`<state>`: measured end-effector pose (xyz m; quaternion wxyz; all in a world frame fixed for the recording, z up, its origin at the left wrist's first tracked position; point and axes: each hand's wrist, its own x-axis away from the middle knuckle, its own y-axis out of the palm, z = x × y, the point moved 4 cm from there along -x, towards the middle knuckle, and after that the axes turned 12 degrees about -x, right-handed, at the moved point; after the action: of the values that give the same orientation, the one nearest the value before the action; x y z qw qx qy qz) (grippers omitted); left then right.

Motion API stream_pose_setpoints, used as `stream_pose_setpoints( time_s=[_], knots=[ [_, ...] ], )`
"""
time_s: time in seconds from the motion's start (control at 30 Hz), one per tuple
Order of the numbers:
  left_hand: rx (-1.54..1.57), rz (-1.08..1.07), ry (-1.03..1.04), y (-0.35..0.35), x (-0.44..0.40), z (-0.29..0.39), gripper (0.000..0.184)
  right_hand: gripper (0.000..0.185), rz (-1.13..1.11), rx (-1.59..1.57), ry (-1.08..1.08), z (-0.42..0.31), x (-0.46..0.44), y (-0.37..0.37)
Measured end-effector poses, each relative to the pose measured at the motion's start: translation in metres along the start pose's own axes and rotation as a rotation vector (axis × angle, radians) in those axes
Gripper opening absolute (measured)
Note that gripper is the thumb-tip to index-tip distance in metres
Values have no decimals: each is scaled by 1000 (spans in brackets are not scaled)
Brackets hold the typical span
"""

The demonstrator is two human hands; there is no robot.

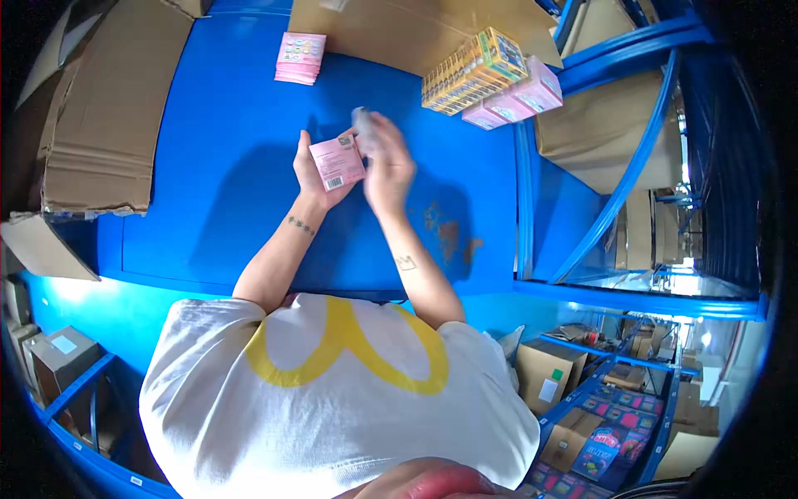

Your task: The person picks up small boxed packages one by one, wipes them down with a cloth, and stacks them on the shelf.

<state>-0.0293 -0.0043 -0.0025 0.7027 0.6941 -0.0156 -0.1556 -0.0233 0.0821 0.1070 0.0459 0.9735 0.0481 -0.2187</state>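
Note:
My left hand (308, 179) is closed around a flat, square pink packet (335, 163), its printed side with a barcode facing up. Close beside it, on the right, is my right hand (388, 166), its fingers smeared by motion. A small greyish thing (362, 126) shows at the fingers of that hand, too blurred to name. Both hands are above the blue tabletop (224, 125). Beyond them lies a stack of similar pink packets (300, 58).
At the back right, a row of yellow boxes (474, 71) sits against pink boxes (517, 96). An open cardboard box (116, 108) stands on the left, and a cardboard sheet (374, 33) lies at the back. Blue shelving (615, 200) with cartons is on the right.

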Motion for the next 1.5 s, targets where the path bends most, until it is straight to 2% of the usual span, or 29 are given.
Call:
stream_pose_setpoints(
  time_s=[0.03,0.07,0.13,0.17,0.33,0.47,0.5,0.57,0.63,0.67,0.7,0.73,0.8,0.83,0.97,1.0,1.13,1.3,1.37,1.4,1.47,1.5],
  knots=[
    [5,46,1,0,2,0,88,29,-194,299,-155,12,7,15],
    [9,92,5,-1,5,2,88,28,-244,582,-258,30,20,32],
    [20,187,30,-2,7,3,89,35,-188,812,-340,37,48,48],
    [23,184,43,-1,6,3,89,35,-201,809,-346,37,46,47],
    [167,75,36,12,11,3,85,24,-159,520,-459,33,53,50],
    [-60,101,39,26,11,1,77,18,-257,90,-298,28,58,35],
    [-67,105,40,19,10,4,77,16,-238,-28,-186,32,61,27],
    [-66,-100,20,-11,-1,7,74,16,-179,-294,43,29,66,14],
    [-55,-308,6,-27,-5,7,71,25,131,-798,386,43,63,-5],
    [-53,-306,15,-21,-4,6,71,27,79,-1058,380,38,51,-16],
    [-280,-118,15,-11,-3,4,69,29,26,-1318,370,28,39,-30],
    [-505,74,10,3,0,3,68,25,211,-1358,451,15,32,-45],
    [-942,462,-4,15,5,6,65,28,419,-1335,501,37,29,-92],
    [-936,460,2,11,4,6,65,28,412,-1330,503,36,27,-98],
    [-318,442,-132,-28,7,0,66,34,430,-1381,419,29,28,-113],
    [-315,444,-128,-18,7,-1,66,34,428,-1379,424,26,27,-108],
    [-223,332,-24,37,3,-7,66,42,446,-1067,406,11,25,-76],
    [-356,441,110,20,4,7,65,45,302,-953,218,0,16,-62],
    [-283,388,92,24,4,10,65,46,410,-703,192,-9,15,-59],
    [-210,333,68,27,4,10,65,46,408,-701,193,-6,16,-56],
    [-66,220,15,33,4,8,67,45,221,-55,-194,-14,15,-46],
    [-63,220,11,31,4,7,67,43,88,168,-315,-15,12,-32]
  ],
)
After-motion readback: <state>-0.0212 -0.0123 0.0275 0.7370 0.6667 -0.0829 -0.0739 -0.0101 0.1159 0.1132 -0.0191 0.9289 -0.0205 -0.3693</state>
